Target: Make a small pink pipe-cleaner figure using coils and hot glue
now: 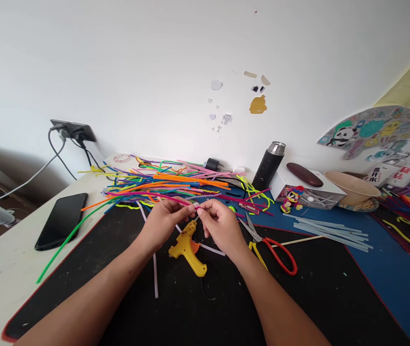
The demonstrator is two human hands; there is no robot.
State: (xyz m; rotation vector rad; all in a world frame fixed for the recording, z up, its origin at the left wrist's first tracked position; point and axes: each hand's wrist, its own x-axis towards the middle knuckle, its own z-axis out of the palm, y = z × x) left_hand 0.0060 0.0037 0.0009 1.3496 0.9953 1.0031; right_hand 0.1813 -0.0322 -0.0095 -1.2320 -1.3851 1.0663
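Note:
My left hand point(163, 221) and my right hand point(221, 223) meet over the mat, each closed in a pinch. Between their fingertips is a magenta pipe cleaner point(147, 194), its long end trailing left over the pile. A small pale bit shows at the pinch, too small to make out. Just below my fingers lies a yellow hot glue gun point(186, 250), its nozzle toward my hands. Red-handled scissors point(262, 239) lie partly open to the right of my right hand, with a yellow piece beside them.
Behind my hands spreads a pile of coloured pipe cleaners point(176, 182). A phone point(61, 221) lies at left. A black thermos point(270, 166), a white box point(329, 197), a small figure point(292, 199) and glue sticks point(334, 233) are at right. Sockets with cables point(73, 130) are on the wall.

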